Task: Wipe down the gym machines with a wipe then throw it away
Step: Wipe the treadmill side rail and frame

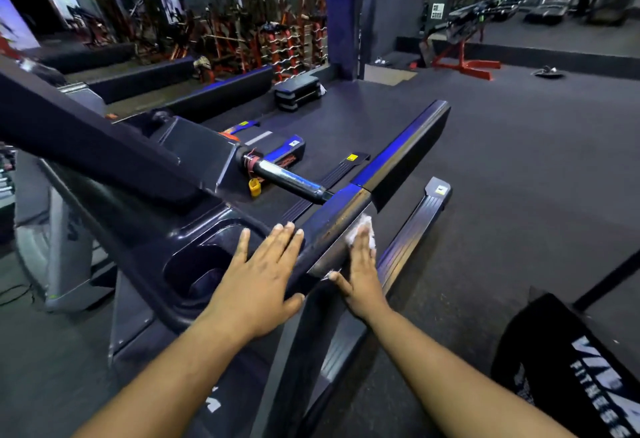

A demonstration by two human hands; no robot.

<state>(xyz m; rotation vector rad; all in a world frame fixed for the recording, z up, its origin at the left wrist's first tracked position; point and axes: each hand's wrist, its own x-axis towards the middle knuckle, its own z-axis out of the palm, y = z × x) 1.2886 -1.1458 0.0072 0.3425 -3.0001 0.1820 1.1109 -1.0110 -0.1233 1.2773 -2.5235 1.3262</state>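
Fingers (360, 240) of your right hand (362, 275) lie straight, pressing the white wipe (363, 229) against the treadmill handrail's (349, 216) right side; your left hand (263, 275) rests flat, fingers spread, on the console (194, 229).

Both forearms are bare, with no sleeves, watch or rings visible on the left hand (258, 280) or right hand (362, 276). At the frame's lower right, black clothing (568, 365) carries white lettering.
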